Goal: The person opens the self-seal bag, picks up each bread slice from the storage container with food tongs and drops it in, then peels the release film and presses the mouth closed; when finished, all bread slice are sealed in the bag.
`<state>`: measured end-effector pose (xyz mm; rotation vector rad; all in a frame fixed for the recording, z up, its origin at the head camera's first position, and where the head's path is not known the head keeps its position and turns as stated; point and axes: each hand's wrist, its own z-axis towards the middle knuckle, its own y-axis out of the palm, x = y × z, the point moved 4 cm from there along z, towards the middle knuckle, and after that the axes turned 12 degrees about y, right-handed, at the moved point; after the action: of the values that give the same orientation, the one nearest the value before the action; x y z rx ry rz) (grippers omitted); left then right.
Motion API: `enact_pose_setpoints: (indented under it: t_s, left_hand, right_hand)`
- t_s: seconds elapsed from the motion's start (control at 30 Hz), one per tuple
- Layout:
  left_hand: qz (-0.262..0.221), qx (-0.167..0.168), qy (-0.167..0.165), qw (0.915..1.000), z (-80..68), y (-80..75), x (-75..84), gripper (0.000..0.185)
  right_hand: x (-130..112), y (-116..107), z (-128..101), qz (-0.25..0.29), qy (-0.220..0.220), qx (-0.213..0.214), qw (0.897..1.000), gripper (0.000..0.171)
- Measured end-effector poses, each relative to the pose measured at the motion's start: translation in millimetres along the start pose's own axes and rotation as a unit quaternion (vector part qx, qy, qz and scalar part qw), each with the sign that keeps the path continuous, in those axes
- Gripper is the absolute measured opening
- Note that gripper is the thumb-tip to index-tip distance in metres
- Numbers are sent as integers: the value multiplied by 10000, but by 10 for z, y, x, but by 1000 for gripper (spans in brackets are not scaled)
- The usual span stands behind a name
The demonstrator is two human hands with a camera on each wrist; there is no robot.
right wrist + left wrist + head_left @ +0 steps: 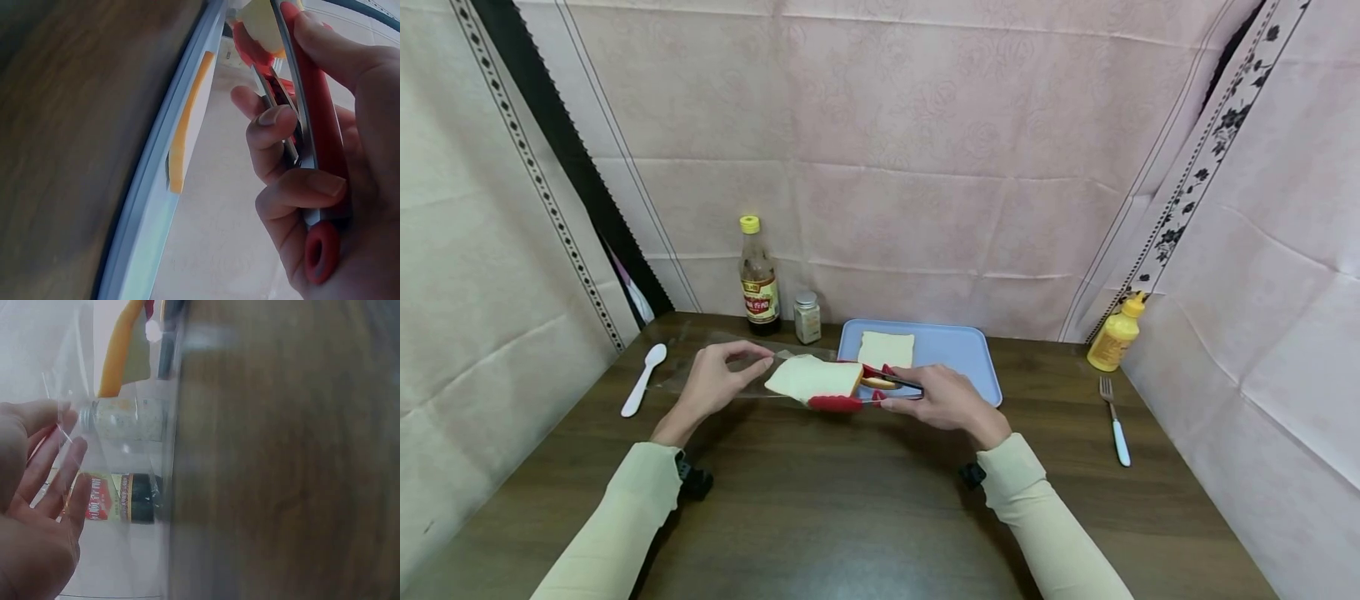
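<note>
My right hand (pixel 943 400) grips tongs (pixel 319 112) with red handles and red tips. Between the tips is a white bread slice (pixel 815 378) with a golden crust, held over the table left of the blue tray (pixel 951 350). A second bread slice (pixel 886 349) lies on that tray. My left hand (pixel 718 379) pinches the edge of a clear plastic bag (pixel 119 450) between thumb and index finger, the other fingers spread loosely behind the film. The bag stretches toward the held slice, which overlaps it in the head view.
Behind the bag stand a sauce bottle (pixel 760 287) with a yellow cap and a small seasoning jar (pixel 807 317). A white spoon (pixel 643 379) lies at the left. At the right are a yellow squeeze bottle (pixel 1114 340) and a fork (pixel 1116 425). Cloth hangs around the wooden table (pixel 820 517).
</note>
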<state>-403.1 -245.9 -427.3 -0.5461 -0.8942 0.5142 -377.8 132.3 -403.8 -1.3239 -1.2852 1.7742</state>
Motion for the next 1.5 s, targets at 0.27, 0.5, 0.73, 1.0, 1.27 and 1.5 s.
enact_pose_setpoints:
  t_s: [0.27, 0.5, 0.73, 1.0, 1.27, 1.5]
  left_hand:
    - [-157, -63, 123, 9998, -31, 1, 19, 18]
    - [-187, -56, 209, 9996, -26, 12, 25, 19]
    - [-167, 47, 96, 9998, -47, -24, -41, 20]
    - [-209, 95, 158, 9996, -27, -70, -89, 21]
    - [-319, 2, 397, 9987, -21, -56, -63, 17]
    - [-686, -108, 574, 9959, -12, -69, -21, 25]
  right_hand:
    - [-173, 112, 124, 74, -160, -125, 9998, 73]
    - [-249, 227, 241, 322, -307, -153, 9989, 70]
    - [-213, 290, 304, 380, -95, -101, 9992, 69]
    - [-180, 247, 306, 407, -37, -38, 9992, 67]
    - [-253, 304, 320, 192, -305, 84, 9993, 65]
    - [-326, 331, 314, -24, -376, 104, 9992, 67]
